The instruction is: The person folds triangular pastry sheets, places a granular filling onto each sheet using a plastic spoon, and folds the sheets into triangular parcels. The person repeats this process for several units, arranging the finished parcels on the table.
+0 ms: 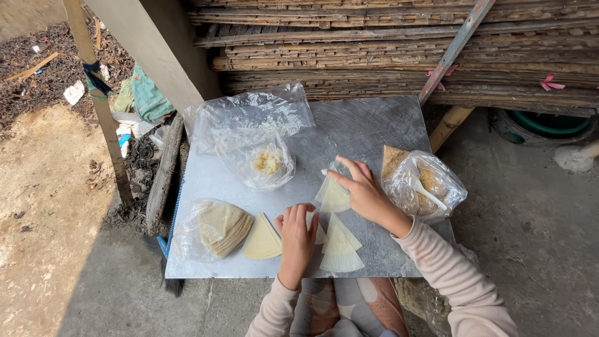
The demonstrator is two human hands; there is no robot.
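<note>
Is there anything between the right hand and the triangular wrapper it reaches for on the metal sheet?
Nothing visible does. The right hand already has its fingertips on the pale triangular wrapper. The bag with the white spoon lies to its right, apart from the wrapper. The left hand rests flat on another wrapper nearer the person.

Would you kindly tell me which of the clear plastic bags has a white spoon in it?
The clear plastic bag of brown crumbs at the metal sheet's right edge; the white spoon lies inside.
</note>
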